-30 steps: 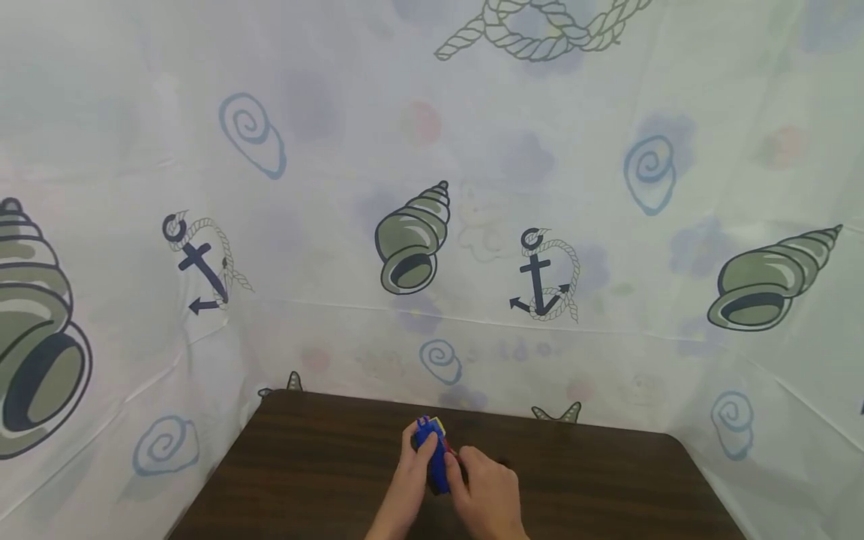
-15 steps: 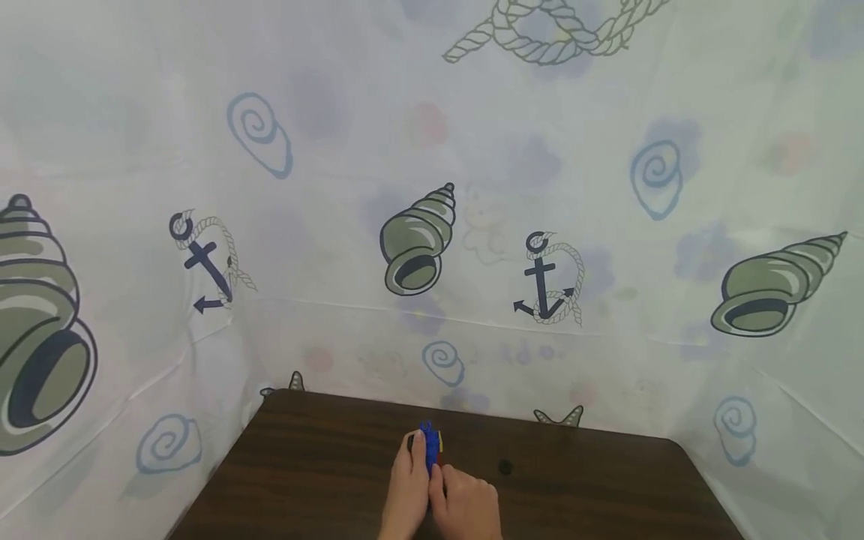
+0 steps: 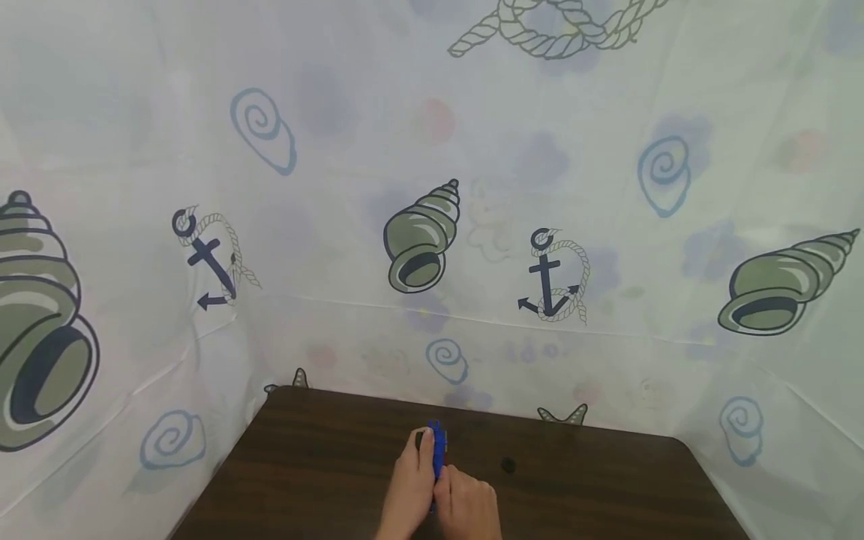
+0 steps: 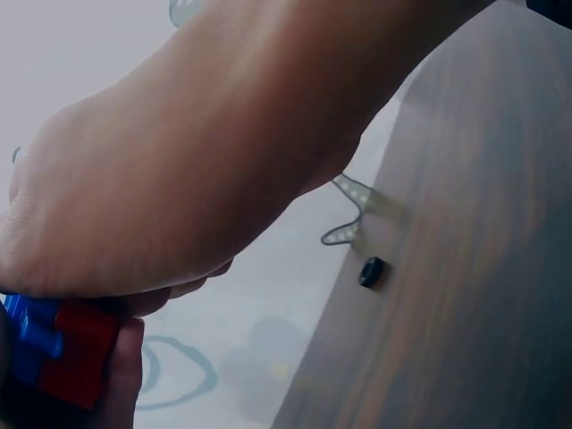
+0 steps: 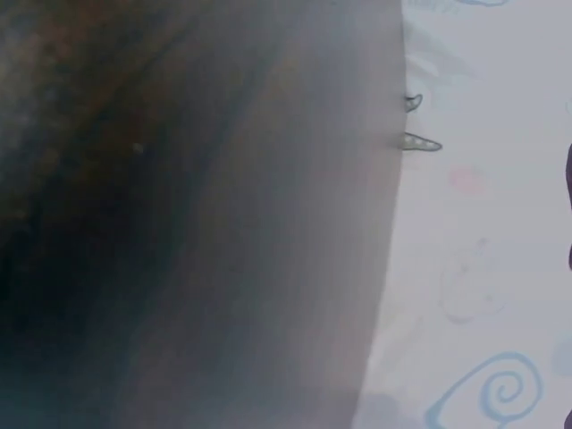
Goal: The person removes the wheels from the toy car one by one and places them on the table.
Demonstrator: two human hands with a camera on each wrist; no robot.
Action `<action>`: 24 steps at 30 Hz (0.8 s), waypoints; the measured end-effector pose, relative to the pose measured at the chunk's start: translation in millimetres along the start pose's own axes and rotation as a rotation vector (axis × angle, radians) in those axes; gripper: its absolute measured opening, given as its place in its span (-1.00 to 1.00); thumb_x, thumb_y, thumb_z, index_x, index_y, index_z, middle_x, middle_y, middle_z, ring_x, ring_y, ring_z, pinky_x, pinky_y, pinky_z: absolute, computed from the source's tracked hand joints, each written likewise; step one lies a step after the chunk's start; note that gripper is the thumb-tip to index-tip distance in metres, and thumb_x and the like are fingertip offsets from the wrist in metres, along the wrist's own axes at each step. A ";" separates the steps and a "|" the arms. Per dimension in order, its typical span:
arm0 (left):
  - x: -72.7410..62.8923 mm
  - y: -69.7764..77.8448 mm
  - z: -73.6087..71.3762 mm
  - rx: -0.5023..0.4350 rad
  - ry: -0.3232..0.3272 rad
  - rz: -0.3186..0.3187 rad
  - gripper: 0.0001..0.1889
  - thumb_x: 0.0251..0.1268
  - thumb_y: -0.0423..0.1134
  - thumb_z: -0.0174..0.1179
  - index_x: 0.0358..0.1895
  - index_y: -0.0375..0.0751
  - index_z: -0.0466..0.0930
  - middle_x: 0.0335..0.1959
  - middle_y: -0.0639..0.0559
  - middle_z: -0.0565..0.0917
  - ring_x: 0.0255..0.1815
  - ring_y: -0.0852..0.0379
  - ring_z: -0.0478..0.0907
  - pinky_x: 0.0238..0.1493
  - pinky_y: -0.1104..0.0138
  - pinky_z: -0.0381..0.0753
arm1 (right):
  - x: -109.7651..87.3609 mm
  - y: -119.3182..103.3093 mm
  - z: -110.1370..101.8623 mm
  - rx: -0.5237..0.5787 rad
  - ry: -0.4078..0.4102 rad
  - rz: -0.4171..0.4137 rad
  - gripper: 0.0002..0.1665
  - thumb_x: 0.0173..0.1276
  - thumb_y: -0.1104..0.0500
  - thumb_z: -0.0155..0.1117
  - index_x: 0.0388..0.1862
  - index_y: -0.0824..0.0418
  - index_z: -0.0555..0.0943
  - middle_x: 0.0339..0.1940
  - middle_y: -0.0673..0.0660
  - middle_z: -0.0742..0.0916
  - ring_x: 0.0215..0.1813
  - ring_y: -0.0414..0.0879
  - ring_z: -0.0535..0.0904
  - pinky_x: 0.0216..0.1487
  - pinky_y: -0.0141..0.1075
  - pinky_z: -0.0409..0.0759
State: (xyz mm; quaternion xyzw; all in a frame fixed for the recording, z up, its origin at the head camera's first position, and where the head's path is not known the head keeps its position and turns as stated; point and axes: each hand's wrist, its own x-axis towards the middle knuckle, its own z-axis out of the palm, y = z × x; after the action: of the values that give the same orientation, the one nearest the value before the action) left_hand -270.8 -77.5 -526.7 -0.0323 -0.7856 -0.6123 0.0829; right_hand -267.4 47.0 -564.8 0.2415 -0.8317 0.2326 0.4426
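Observation:
Both hands meet on a small blue, red and yellow plastic toy [image 3: 439, 446] held over the table's middle. My left hand [image 3: 408, 484] grips it from the left, with the thumb along its near side. Curled against the toy's lower part is my right hand [image 3: 469, 504], its thumb and fingers pinching there; the fingers cover much of the toy. In the left wrist view, a red block with blue parts beside it shows on the toy [image 4: 79, 353] under the hand. A small black round piece, like a toy wheel [image 3: 508, 465], lies on the table right of the hands.
The dark wood-grain table [image 3: 324, 457] has rounded far corners. A white sheet [image 3: 337, 247] printed with shells, anchors and rope hangs behind it and along both sides. In the right wrist view only the table and sheet show.
The toy has turned more edge-on, so less of its red and yellow shows. My right hand has shifted left and lower, closer to the left hand, uncovering the black wheel-like piece.

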 end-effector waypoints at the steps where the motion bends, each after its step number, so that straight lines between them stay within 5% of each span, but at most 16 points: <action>1: -0.3 -0.5 1.9 0.007 0.000 -0.002 -0.32 0.79 0.28 -0.29 0.36 -0.27 0.46 -0.26 -0.06 0.71 -0.36 0.13 0.62 -0.37 0.29 0.60 | -1.7 1.5 0.2 -0.001 0.009 -0.003 -0.53 0.34 0.31 0.25 -0.65 0.00 0.27 -0.73 -0.24 0.23 -0.55 -0.59 -0.16 -0.59 -0.65 -0.17; 5: -1.2 -2.9 7.7 0.029 0.007 0.016 -0.35 0.80 0.26 -0.26 0.33 -0.26 0.49 -0.22 -0.05 0.72 -0.31 0.15 0.62 -0.30 0.27 0.61 | -7.8 5.9 -0.1 0.007 0.023 -0.004 -0.57 0.34 0.33 0.22 -0.63 0.00 0.30 -0.72 -0.24 0.26 -0.54 -0.56 -0.09 -0.60 -0.62 -0.07; 11: -0.3 -3.7 4.9 -0.022 -0.062 -0.011 -0.40 0.82 0.21 -0.27 0.03 -0.29 0.52 -0.31 -0.03 0.64 -0.35 0.13 0.59 -0.32 0.30 0.60 | -5.0 -1.5 -6.8 0.098 -0.003 0.096 -0.46 0.41 0.41 0.20 -0.70 0.01 0.31 -0.74 -0.25 0.32 -0.57 -0.60 0.01 -0.60 -0.65 0.05; 15: 0.0 2.7 -1.2 -0.045 -0.081 -0.025 -0.38 0.80 0.26 -0.27 0.07 -0.28 0.51 -0.28 -0.03 0.63 -0.31 0.11 0.58 -0.28 0.28 0.59 | 3.6 -10.6 -18.8 0.226 -0.158 0.274 -0.46 0.63 0.31 0.12 -0.63 -0.04 0.37 -0.69 -0.29 0.35 -0.60 -0.55 0.15 -0.57 -0.57 0.20; 18: -0.5 8.2 -6.7 -0.175 -0.113 -0.079 -0.35 0.78 0.30 -0.26 0.22 -0.27 0.45 -0.25 -0.08 0.64 -0.32 0.07 0.60 -0.30 0.22 0.65 | 9.4 -12.9 -28.2 0.326 -0.275 0.464 -0.53 0.77 0.11 0.01 -0.50 -0.03 0.39 -0.63 -0.27 0.36 -0.60 -0.46 0.21 -0.55 -0.48 0.23; 24: -1.2 14.0 -14.4 -0.436 -0.176 -0.191 -0.48 0.81 0.06 -0.27 0.50 -0.25 0.13 -0.22 -0.12 0.67 -0.41 0.02 0.67 -0.34 0.13 0.76 | 12.1 2.8 -34.7 0.579 -0.332 0.721 -0.63 0.79 -0.11 0.02 -0.13 0.12 0.55 -0.48 -0.07 0.50 -0.51 -0.31 0.37 -0.47 -0.35 0.40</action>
State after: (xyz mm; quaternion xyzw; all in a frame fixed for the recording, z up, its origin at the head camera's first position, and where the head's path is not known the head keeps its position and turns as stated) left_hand -266.2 -87.9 -510.1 -0.0279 -0.6388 -0.7671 -0.0529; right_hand -253.5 67.6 -537.7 0.0851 -0.8227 0.5512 0.1098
